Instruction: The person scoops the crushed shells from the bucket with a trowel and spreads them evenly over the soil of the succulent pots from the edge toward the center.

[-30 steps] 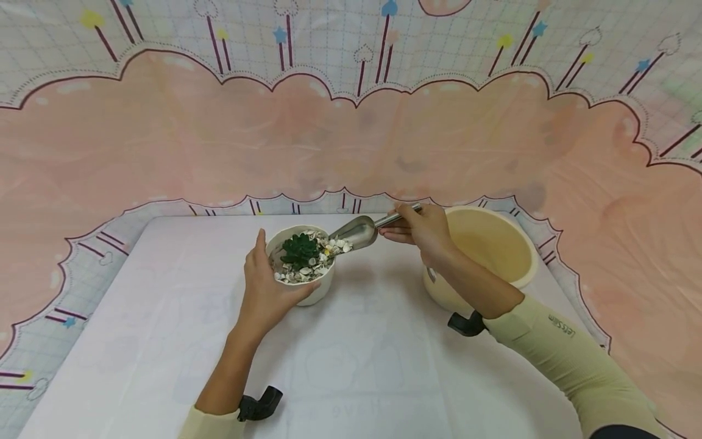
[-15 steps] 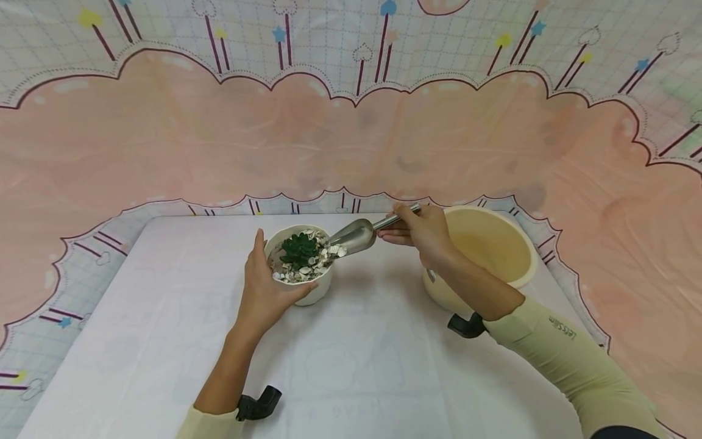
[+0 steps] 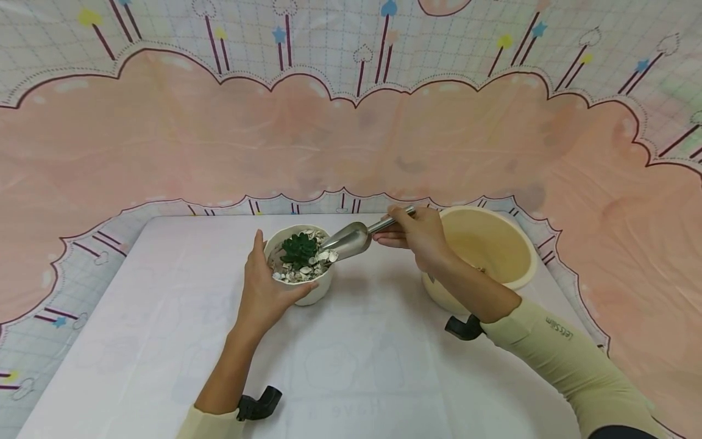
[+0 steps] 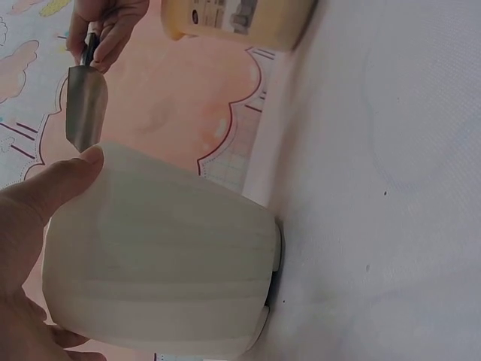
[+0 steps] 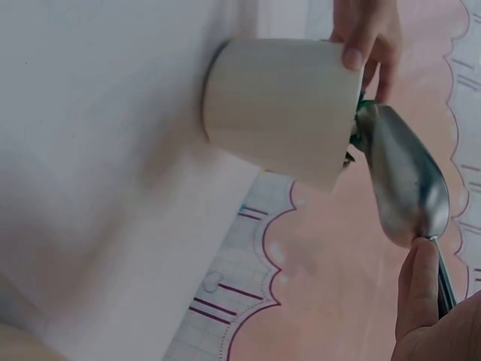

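Pink cloud-print sheeting rises behind a white-covered surface [image 3: 164, 317] and wraps its edges. Near the middle of that surface stands a white pot [image 3: 307, 286], upright, holding a green succulent [image 3: 298, 249] ringed by pale shells [image 3: 298, 274]. Over the pot's rim at about 2 o'clock sits the bowl of a metal scoop [image 3: 348, 239]. Its long axis runs from the pot toward 2 o'clock, the bowl end pointing down and left into the pot, the handle rising up and right. A few shells lie at the scoop's lip, right at the rim.

The left hand [image 3: 263, 286] is wrapped around the pot's left and near side, thumb up along the wall beside the rim; the left wrist view shows the thumb pressed flat on the pot's ribbed side. The right hand [image 3: 419, 235] grips the scoop's thin handle with curled fingers, thumb lying along the shaft, as the right wrist view shows.

At about 3 o'clock from the pot, past the right hand, stands a cream basin [image 3: 515, 250], well apart from the pot. Both forearms wear pale yellow sleeves [image 3: 570, 353] with black wrist mounts.
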